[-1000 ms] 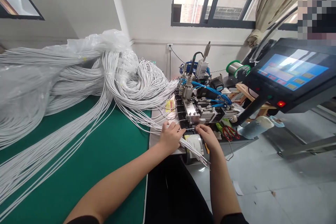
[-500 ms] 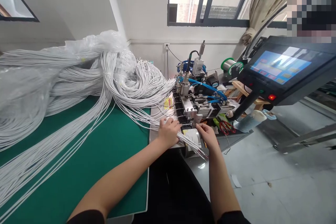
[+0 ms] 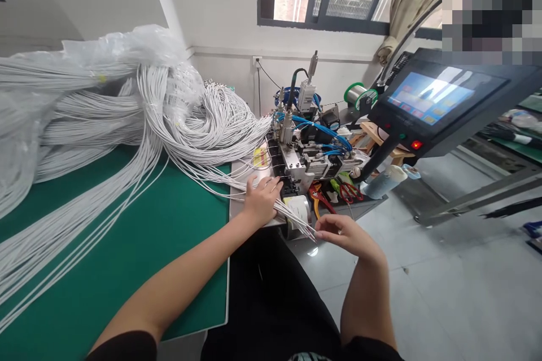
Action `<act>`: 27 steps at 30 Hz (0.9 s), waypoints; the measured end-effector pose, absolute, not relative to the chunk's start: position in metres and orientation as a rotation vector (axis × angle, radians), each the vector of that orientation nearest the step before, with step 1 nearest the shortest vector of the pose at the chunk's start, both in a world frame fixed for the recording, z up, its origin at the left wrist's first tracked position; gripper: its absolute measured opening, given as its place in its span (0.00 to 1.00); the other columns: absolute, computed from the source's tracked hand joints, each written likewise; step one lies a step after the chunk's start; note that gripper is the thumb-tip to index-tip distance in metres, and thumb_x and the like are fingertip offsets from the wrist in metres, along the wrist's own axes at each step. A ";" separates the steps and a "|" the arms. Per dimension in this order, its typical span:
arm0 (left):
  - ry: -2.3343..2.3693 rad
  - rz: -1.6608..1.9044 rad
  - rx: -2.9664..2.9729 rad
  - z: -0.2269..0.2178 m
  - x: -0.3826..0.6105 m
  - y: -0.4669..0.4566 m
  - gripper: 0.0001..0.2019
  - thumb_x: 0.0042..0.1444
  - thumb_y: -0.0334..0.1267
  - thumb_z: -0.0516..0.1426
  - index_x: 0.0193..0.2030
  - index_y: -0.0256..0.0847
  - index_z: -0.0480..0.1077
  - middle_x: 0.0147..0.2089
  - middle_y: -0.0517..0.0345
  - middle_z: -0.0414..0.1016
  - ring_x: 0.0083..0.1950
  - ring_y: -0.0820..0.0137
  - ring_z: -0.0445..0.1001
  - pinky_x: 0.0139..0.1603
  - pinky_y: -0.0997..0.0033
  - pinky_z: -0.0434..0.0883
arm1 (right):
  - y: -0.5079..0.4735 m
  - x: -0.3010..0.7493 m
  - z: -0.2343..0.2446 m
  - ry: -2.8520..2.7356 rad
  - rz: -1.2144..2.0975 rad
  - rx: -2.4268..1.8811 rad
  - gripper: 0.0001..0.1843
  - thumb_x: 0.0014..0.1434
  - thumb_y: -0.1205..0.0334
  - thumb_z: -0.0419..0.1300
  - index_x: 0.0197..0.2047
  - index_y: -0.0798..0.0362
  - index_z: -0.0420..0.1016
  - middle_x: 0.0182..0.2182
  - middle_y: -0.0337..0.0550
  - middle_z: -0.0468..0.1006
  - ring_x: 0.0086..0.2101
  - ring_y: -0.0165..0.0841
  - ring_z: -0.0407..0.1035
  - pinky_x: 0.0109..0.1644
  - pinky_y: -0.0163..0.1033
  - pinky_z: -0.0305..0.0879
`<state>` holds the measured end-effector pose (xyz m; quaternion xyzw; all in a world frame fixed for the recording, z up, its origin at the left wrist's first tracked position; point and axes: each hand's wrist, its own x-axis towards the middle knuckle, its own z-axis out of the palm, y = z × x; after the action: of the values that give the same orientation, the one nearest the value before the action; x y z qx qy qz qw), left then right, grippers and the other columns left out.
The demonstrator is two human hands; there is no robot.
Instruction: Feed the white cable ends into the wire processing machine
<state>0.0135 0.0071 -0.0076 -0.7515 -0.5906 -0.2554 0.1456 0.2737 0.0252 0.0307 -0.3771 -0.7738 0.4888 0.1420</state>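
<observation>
My left hand (image 3: 260,198) lies on a small bunch of white wires (image 3: 294,219) at the front of the metal plate, fingers curled over them, beside the small wire machine (image 3: 305,152) with blue hoses. The wire ends fan out past the plate's edge. My right hand (image 3: 345,233) hovers off the table edge at those wire tips, fingers pinched together near them; whether it holds a tip I cannot make out.
A huge mass of white wires (image 3: 127,118), partly in clear plastic, covers the green mat (image 3: 127,248) at left. A touchscreen panel (image 3: 427,98) on an arm stands right of the machine. Scissors and pliers (image 3: 334,192) lie by the machine. A solder spool (image 3: 353,93) sits behind.
My right hand has drawn back from the machine's front toward me, down to the wire tips off the plate's edge. The left hand stays on the wires. The view has shifted left.
</observation>
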 end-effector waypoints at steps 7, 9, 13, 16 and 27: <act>-1.414 -0.734 -2.309 -0.008 0.008 0.009 0.23 0.52 0.24 0.52 0.54 0.42 0.70 0.53 0.53 0.76 0.47 0.65 0.74 0.54 0.55 0.58 | 0.026 0.276 0.025 -2.192 1.147 -1.105 0.16 0.60 0.49 0.59 0.31 0.53 0.75 0.26 0.40 0.72 0.27 0.31 0.61 0.29 0.35 0.55; -1.229 -0.719 -2.360 -0.006 0.007 0.009 0.19 0.56 0.26 0.51 0.53 0.41 0.70 0.49 0.54 0.77 0.43 0.68 0.74 0.49 0.60 0.61 | 0.028 0.273 0.023 -2.102 1.085 -1.120 0.15 0.61 0.49 0.58 0.32 0.53 0.74 0.26 0.39 0.70 0.27 0.30 0.60 0.30 0.35 0.55; -0.992 -0.707 -2.362 -0.001 0.009 0.008 0.15 0.63 0.33 0.49 0.54 0.40 0.68 0.43 0.55 0.78 0.37 0.69 0.73 0.40 0.65 0.64 | 0.035 0.265 0.015 -1.935 1.133 -1.128 0.16 0.62 0.49 0.57 0.33 0.53 0.70 0.24 0.37 0.66 0.26 0.29 0.58 0.29 0.35 0.53; -0.951 -0.737 -2.340 -0.001 0.011 0.007 0.13 0.66 0.39 0.49 0.52 0.39 0.69 0.37 0.56 0.77 0.34 0.70 0.72 0.35 0.66 0.64 | 0.042 0.259 0.008 -1.874 1.223 -1.102 0.16 0.62 0.48 0.56 0.33 0.53 0.69 0.24 0.36 0.64 0.25 0.28 0.56 0.29 0.34 0.52; -1.131 -0.740 -2.301 -0.005 0.012 0.008 0.13 0.68 0.36 0.46 0.39 0.40 0.71 0.31 0.57 0.73 0.33 0.70 0.70 0.35 0.66 0.60 | 0.066 0.235 -0.003 -1.745 1.232 -1.034 0.20 0.58 0.43 0.59 0.33 0.54 0.69 0.25 0.38 0.65 0.26 0.29 0.57 0.29 0.34 0.54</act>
<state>0.0120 0.0080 -0.0047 -0.8383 -0.4119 -0.2697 0.2344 0.2351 0.0665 -0.0032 -0.4039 -0.6816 0.4813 0.3750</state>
